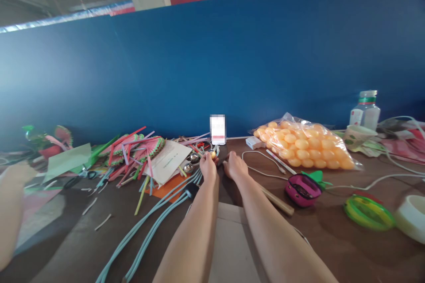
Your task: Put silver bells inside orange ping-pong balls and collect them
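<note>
Both my arms stretch forward over a brown table (332, 247). My left hand (208, 164) is closed in a pinch on a small orange ball (213, 154), beside two shiny metal balls (191, 162). Just to its right, my right hand (235, 165) rests knuckles up with its fingers curled on something dark that I cannot make out. Light blue cords (156, 221) run from under my left hand toward the near edge. A wooden stick (277, 202) lies under my right forearm.
Coloured paper fans, straws and sheets (136, 152) pile at the left. A clear bag of orange balls (305, 143) lies at right, with a pink pouch (302, 189), green ring (368, 212), tape roll (413, 216), bottle (365, 112) and white cable (265, 163). Another person's arm (11, 212) is at far left.
</note>
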{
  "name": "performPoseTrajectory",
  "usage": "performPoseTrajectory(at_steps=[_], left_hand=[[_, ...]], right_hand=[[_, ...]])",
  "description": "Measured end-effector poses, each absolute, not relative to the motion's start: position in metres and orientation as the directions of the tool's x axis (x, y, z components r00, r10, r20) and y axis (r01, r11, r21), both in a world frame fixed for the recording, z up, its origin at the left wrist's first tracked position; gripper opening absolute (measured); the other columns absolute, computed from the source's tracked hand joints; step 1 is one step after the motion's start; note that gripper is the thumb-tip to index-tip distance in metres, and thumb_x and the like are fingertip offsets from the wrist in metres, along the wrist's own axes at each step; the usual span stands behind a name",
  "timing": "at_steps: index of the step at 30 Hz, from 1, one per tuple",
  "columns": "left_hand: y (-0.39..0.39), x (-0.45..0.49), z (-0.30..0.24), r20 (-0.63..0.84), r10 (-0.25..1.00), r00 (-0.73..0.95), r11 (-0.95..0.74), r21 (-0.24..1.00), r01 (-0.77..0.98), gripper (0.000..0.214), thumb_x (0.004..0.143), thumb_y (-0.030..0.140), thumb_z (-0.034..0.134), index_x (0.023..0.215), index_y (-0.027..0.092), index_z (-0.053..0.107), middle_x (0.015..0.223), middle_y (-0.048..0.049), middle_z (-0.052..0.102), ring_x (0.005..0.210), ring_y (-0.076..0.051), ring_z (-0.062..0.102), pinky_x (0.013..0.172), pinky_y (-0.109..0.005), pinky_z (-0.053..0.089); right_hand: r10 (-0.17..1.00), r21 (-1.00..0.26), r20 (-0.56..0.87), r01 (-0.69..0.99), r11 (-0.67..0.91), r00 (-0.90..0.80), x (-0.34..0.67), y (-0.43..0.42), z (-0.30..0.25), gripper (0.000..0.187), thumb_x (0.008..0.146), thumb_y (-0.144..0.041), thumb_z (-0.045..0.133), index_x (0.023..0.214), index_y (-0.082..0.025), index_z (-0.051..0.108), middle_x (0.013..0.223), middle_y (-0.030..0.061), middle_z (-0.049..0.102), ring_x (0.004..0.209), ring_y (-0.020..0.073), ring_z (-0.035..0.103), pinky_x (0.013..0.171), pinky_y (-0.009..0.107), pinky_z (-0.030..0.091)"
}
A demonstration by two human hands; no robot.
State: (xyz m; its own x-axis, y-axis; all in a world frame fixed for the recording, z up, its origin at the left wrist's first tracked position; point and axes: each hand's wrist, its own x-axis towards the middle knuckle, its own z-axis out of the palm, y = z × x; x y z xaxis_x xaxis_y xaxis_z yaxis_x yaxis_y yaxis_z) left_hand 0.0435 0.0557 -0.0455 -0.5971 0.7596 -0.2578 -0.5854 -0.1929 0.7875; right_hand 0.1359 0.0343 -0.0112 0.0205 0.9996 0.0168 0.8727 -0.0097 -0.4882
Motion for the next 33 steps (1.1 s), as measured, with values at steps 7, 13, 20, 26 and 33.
performPoseTrajectory(at_steps=[7,13,20,26,33], left_hand=[[0.048,0.047,-0.036,-0.264,0.754,-0.602,-0.177,0.801,-0.572,0.015,0.088,0.025,0.056,0.077,0.014,0.058,0.067,-0.002,0.059,0.056,-0.01,0.056,0.066,-0.026,0.051],[0.044,0.049,-0.035,-0.255,0.78,-0.571,-0.159,0.802,-0.575,0.017,0.09,0.024,0.055,0.075,0.016,0.056,0.069,-0.0019,0.058,0.057,-0.009,0.056,0.067,-0.024,0.05],[0.042,0.049,-0.032,-0.247,0.801,-0.545,-0.162,0.787,-0.595,0.016,0.087,0.024,0.059,0.074,0.016,0.054,0.068,-0.0012,0.056,0.058,-0.01,0.056,0.066,-0.024,0.049],[0.044,0.05,-0.035,-0.178,0.819,-0.546,-0.19,0.813,-0.55,0.014,0.085,0.027,0.062,0.078,0.016,0.056,0.071,-0.0017,0.057,0.059,-0.009,0.055,0.066,-0.024,0.048],[0.043,0.051,-0.035,-0.155,0.819,-0.552,-0.202,0.822,-0.532,0.013,0.087,0.026,0.058,0.078,0.016,0.055,0.069,-0.0012,0.056,0.058,-0.009,0.053,0.064,-0.023,0.047]], right_hand=[[0.952,-0.576,0.263,0.817,0.024,0.156,0.137,0.033,-0.002,0.029,0.089,-0.023,0.053,0.118,-0.019,0.052,0.114,0.0144,0.06,0.103,0.0273,0.059,0.083,0.036,0.042],[0.87,-0.578,0.477,0.789,0.208,0.12,0.132,0.027,0.005,0.027,0.09,-0.02,0.052,0.116,-0.019,0.053,0.111,0.0109,0.059,0.101,0.0247,0.054,0.081,0.032,0.04],[0.87,-0.56,0.488,0.789,0.254,0.066,0.13,0.025,0.004,0.023,0.087,-0.017,0.054,0.111,-0.018,0.056,0.107,0.0096,0.061,0.098,0.0239,0.053,0.082,0.032,0.039],[0.853,-0.578,0.51,0.778,0.245,0.11,0.132,0.026,0.004,0.023,0.089,-0.018,0.052,0.112,-0.019,0.056,0.108,0.0098,0.061,0.1,0.0238,0.052,0.082,0.032,0.039],[0.845,-0.59,0.522,0.765,0.257,0.119,0.132,0.025,0.005,0.023,0.089,-0.018,0.051,0.111,-0.018,0.058,0.107,0.0101,0.062,0.1,0.0239,0.052,0.085,0.032,0.039]])
